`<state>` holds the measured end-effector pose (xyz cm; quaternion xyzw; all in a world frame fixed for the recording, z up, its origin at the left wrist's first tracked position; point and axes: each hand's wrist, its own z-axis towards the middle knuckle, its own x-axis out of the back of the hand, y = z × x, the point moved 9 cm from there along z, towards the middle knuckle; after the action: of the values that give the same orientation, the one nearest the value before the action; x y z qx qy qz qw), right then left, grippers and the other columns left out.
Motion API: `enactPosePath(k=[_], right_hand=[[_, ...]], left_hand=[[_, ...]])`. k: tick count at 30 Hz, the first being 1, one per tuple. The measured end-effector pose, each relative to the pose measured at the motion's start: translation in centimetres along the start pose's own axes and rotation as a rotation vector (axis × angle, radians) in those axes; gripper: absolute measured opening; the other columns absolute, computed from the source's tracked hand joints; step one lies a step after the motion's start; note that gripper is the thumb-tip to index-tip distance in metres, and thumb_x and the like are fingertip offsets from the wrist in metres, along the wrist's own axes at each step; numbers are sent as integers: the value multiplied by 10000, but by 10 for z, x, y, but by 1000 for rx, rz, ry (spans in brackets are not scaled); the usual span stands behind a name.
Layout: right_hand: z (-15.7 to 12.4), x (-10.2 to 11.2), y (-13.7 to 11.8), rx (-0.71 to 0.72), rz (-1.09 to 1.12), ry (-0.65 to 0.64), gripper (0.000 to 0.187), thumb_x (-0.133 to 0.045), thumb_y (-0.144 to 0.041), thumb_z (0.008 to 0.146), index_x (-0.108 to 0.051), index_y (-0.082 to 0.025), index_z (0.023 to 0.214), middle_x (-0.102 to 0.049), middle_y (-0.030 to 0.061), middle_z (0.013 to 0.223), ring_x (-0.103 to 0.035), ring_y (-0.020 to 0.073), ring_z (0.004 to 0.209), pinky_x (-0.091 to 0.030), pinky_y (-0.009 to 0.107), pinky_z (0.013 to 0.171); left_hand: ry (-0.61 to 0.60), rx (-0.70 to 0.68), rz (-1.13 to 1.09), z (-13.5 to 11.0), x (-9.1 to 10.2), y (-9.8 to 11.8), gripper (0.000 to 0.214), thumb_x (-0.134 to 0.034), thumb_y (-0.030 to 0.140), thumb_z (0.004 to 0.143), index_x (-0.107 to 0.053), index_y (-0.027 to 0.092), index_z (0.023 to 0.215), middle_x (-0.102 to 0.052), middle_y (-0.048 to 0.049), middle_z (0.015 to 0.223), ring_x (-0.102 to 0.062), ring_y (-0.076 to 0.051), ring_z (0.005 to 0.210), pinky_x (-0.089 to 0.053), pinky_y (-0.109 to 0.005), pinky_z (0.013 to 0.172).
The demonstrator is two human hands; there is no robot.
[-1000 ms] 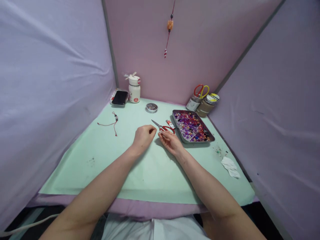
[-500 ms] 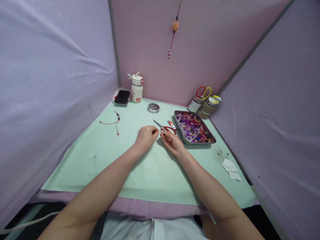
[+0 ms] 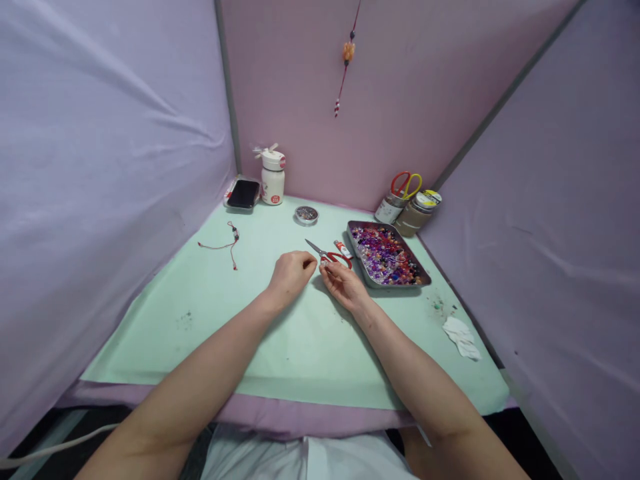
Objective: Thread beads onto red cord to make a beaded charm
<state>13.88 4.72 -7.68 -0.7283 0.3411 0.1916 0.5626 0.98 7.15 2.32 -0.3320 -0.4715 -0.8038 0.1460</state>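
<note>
Near the middle of the table my left hand is closed in a pinch, its back toward me. Just to its right my right hand is turned partly palm up, thumb and fingertips pressed together. The two sets of fingertips nearly meet; what lies between them is too small to make out. Right behind my right hand lie red-handled scissors, blades pointing back left, and a red and white lighter. A metal tray full of purple, red and clear beads stands to the right.
A corded bracelet lies on the left. Behind are a phone, a white bottle, a small round tin, a can with scissors and a jar. Crumpled tissue lies right. A beaded cord hangs at the back.
Both hands hold nearly the same pose and place. The whole view has shifted by a few pixels.
</note>
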Motion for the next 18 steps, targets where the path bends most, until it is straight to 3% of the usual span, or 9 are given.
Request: enactPosePath(k=[18], right_hand=[[-2, -5, -1, 26, -65, -35, 217, -793, -115, 617, -601, -155, 710, -720, 21, 776, -698, 105, 761, -576, 153, 709]], left_hand=[[-8, -1, 13, -1, -1, 2, 202, -526, 165, 781, -728, 182, 779, -731, -39, 781, -614, -150, 700, -415, -250, 681]])
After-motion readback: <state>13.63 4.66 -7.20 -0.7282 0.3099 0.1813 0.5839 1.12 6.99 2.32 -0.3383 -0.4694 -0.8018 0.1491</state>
